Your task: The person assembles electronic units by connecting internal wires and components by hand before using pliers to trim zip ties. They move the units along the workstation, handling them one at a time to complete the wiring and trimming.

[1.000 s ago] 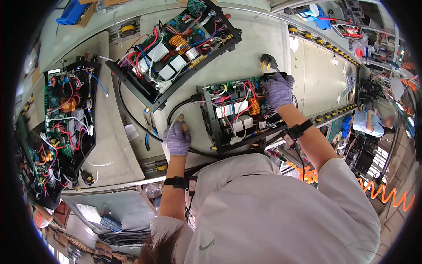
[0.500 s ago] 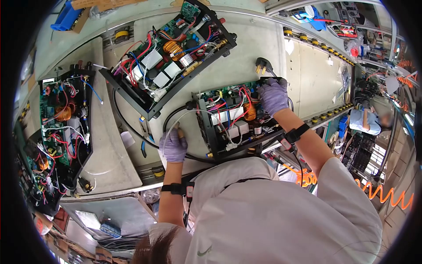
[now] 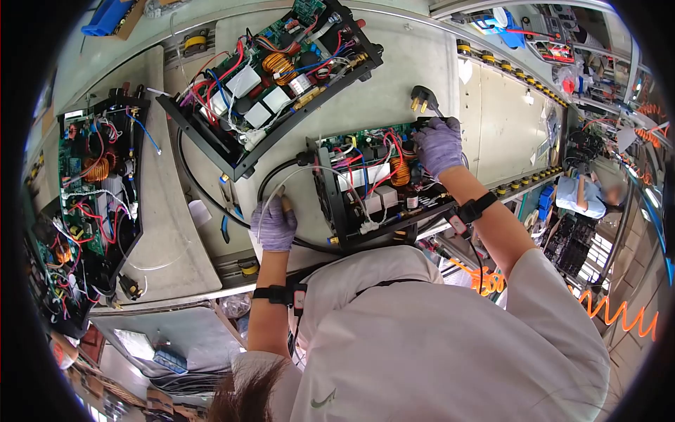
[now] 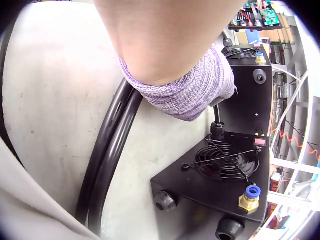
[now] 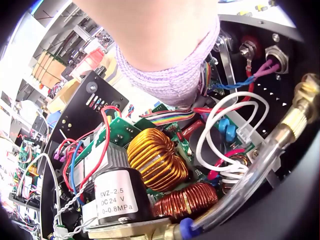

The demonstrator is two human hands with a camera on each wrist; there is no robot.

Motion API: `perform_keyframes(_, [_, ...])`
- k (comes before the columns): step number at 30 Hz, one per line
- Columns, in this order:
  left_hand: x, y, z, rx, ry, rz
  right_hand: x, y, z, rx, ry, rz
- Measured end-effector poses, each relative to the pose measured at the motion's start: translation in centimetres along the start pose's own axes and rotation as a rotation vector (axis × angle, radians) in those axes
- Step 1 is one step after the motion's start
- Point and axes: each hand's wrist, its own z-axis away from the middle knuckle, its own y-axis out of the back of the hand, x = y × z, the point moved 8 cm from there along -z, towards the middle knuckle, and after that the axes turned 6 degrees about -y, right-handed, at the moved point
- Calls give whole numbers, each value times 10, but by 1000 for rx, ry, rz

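Observation:
An open black-cased electrical machine [image 3: 383,186] with circuit boards, copper coils and coloured wires lies before the person. The gloved right hand [image 3: 439,146] is bent over its right end panel, fingertips hidden; in the right wrist view only the glove cuff [image 5: 165,82] shows, beyond the yellow coil [image 5: 156,159]. Left of the machine, the gloved left hand [image 3: 274,224] holds the black power cord [image 3: 264,184], whose strands meet at its fingers. A thin pale tube [image 3: 292,172] arches from the machine over this hand. The left wrist view shows two cord strands [image 4: 117,140] running from beneath the glove.
A second open machine [image 3: 274,84] lies behind, and more open machines [image 3: 102,190] lie at the left. A three-pin plug [image 3: 423,98] rests beyond the right hand. Pliers [image 3: 225,228] lie left of the left hand. Roller tracks [image 3: 524,183] edge the bench; another person [image 3: 580,193] is at the far right.
The head view has shifted slightly. Both hands keep their places, the left at the cord and the right at the machine's end panel.

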Motion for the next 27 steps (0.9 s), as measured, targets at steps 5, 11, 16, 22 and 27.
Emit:
perform_keyframes(5, [-1, -2, -1, -40, 30, 18, -3, -1, -9, -119, 4, 62])
perform_keyframes(11, [7, 8, -13, -16, -3, 61, -4, 1, -14, -183, 6, 89])
perform_keyframes(16, [2, 1, -6, -22, -5, 36, -4, -6, -10, -85, -38, 83])
perform_keyframes(22, [1, 0, -3, -25, 0, 27, -5, -16, -12, -172, -104, 70])
perform_keyframes(27, [4, 1, -9, -24, 27, 96, -5, -20, -12, -182, -126, 39])
